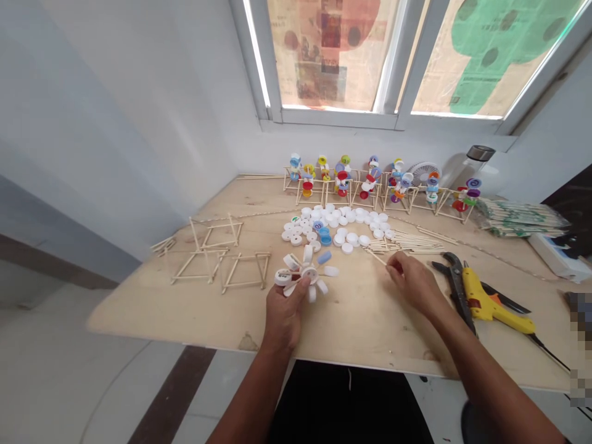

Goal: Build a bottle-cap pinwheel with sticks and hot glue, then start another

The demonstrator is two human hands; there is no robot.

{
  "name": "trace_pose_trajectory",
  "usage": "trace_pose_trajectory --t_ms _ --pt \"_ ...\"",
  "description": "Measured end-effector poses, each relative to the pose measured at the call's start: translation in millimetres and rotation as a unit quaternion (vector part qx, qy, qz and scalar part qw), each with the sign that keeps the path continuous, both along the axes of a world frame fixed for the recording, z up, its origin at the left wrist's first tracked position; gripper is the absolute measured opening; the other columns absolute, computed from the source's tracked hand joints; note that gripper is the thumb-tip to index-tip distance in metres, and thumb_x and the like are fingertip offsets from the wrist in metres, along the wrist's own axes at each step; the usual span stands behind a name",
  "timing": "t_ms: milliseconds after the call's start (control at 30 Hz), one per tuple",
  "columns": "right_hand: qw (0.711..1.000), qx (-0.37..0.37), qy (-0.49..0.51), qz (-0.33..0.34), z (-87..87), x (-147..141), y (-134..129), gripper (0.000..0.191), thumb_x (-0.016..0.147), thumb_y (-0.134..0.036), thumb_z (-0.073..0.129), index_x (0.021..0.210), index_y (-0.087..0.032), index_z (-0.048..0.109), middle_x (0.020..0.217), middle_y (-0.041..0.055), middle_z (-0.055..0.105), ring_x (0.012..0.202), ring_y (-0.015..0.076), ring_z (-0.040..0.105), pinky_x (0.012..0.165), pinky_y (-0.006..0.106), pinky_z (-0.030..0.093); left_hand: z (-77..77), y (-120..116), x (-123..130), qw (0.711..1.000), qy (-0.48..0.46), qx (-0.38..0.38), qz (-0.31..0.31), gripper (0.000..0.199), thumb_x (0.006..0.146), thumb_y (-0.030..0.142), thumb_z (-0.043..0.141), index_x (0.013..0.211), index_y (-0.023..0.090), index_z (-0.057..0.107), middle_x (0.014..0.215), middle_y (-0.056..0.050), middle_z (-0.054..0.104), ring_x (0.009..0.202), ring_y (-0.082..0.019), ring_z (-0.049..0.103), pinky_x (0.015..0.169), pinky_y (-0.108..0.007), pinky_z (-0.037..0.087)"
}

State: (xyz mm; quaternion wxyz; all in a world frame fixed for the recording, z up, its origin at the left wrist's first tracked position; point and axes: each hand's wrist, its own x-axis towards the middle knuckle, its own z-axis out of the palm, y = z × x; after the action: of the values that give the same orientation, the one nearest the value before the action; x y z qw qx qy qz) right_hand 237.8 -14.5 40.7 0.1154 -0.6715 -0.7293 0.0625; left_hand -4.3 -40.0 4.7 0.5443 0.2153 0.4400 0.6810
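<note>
Centrally, your left hand (285, 314) grasps a wheel of white plastic bottle caps (309, 274), its fingers closed around the wheel from beneath, over the plywood tabletop (351, 327). Your right hand (414, 283) is clenched in a pinch on a thin wooden stick (377, 257), which angles toward a spread of loose wooden sticks (407, 243).

Done: along the far edge, below the window, a row of upright wooden stick frames carrying multicoloured cap wheels (342, 176) stands assembled.

Left: three or so bare square wooden stick frames (194, 278) lie flat on the left side, with no caps on them. A heap of loose white bottle caps (333, 219), a few blue ones among them, lies beyond your hands. Bundled wooden sticks in clear plastic wrap (520, 219) sit at the far right.

Also shown: black-handled pliers (456, 290) and a yellow hot-glue gun (481, 305), both just right of your right hand.
</note>
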Motion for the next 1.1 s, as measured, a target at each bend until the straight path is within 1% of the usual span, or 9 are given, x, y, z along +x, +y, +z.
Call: trace_pose_trajectory --t_ms 133,300,533,700,800,867,933,1033,1100 --pt "0.984 0.020 0.147 0.102 15.1 -43 -42 0.011 0.088 -0.027 0.045 0.082 -0.023 0.053 0.070 0.0006 0.063 0.064 0.0169 0.056 0.060 0.027 0.038 -4.1 -1 4 1.000 0.020 0.001 0.009 0.038 0.052 0.029 0.084 0.083 0.016 0.065 0.082 -0.001 0.070 0.079 -0.015 0.065 0.080 -0.027 0.050" --pt "0.978 0.043 0.161 0.125 12.2 -81 -57 0.008 0.087 -0.024 0.047 0.082 -0.022 0.053 0.060 -0.0025 0.059 0.056 0.0145 0.053 0.057 0.025 0.034 -9.2 -4 8 0.998 0.053 0.013 0.014 0.038 0.055 0.031 0.083 0.085 0.014 0.068 0.084 -0.003 0.071 0.078 -0.014 0.065 0.077 -0.025 0.049" --pt "0.985 0.061 0.114 0.115 5.3 -89 -55 0.005 0.086 -0.021 0.051 0.084 -0.021 0.055 0.062 -0.0019 0.063 0.058 0.0160 0.055 0.057 0.025 0.032 -13.1 -7 12 0.994 0.106 0.032 0.015 0.036 0.059 0.034 0.080 0.085 0.013 0.069 0.084 -0.005 0.072 0.077 -0.016 0.065 0.075 -0.026 0.050" --pt "0.984 0.101 0.072 0.124 3.5 -93 -56 0.011 0.088 -0.022 0.047 0.083 -0.019 0.056 0.064 0.0012 0.065 0.058 0.0165 0.056 0.061 0.027 0.033 -17.6 -10 11 0.978 0.203 0.038 0.035 0.038 0.060 0.034 0.079 0.090 0.014 0.067 0.085 -0.005 0.072 0.075 -0.017 0.065 0.071 -0.027 0.051" --pt "0.984 0.092 0.087 0.122 2.6 -95 -55 0.014 0.090 -0.023 0.044 0.084 -0.018 0.056 0.065 0.0027 0.065 0.060 0.0173 0.057 0.063 0.028 0.034 -19.3 -12 9 0.959 0.278 0.049 0.034 0.039 0.062 0.034 0.077 0.094 0.015 0.065 0.085 -0.004 0.071 0.075 -0.017 0.065 0.070 -0.027 0.051" --pt "0.982 0.056 0.142 0.110 1.8 -95 -54 0.015 0.089 -0.024 0.044 0.084 -0.019 0.057 0.064 0.0016 0.063 0.059 0.0167 0.057 0.059 0.027 0.034 -19.5 -14 8 0.948 0.313 0.053 0.033 0.040 0.063 0.033 0.077 0.097 0.017 0.064 0.087 -0.004 0.070 0.076 -0.016 0.064 0.072 -0.027 0.051" --pt "0.967 0.000 0.237 0.097 -0.1 -94 -52 0.015 0.090 -0.027 0.044 0.084 -0.020 0.056 0.059 -0.0011 0.060 0.054 0.0144 0.054 0.055 0.024 0.034 -18.8 -16 9 0.941 0.334 0.055 0.028 0.040 0.065 0.035 0.076 0.098 0.017 0.063 0.088 -0.004 0.070 0.076 -0.016 0.063 0.072 -0.027 0.051" --pt "0.911 -0.074 0.397 0.081 -5.8 -93 -48 0.018 0.089 -0.031 0.044 0.081 -0.020 0.055 0.052 -0.0040 0.054 0.048 0.0115 0.050 0.051 0.022 0.035 -15.8 -18 11 0.939 0.340 0.050 0.009 0.041 0.066 0.037 0.074 0.100 0.017 0.062 0.087 -0.004 0.069 0.076 -0.017 0.063 0.073 -0.028 0.051" --pt "0.874 -0.094 0.471 0.068 -9.6 -91 -46 0.020 0.088 -0.034 0.046 0.078 -0.019 0.055 0.051 -0.0042 0.053 0.047 0.0107 0.048 0.049 0.022 0.034 -12.2 -21 12 0.941 0.333 0.054 -0.009 0.045 0.066 0.037 0.074 0.104 0.017 0.061 0.091 -0.005 0.068 0.082 -0.018 0.063 0.077 -0.030 0.050"
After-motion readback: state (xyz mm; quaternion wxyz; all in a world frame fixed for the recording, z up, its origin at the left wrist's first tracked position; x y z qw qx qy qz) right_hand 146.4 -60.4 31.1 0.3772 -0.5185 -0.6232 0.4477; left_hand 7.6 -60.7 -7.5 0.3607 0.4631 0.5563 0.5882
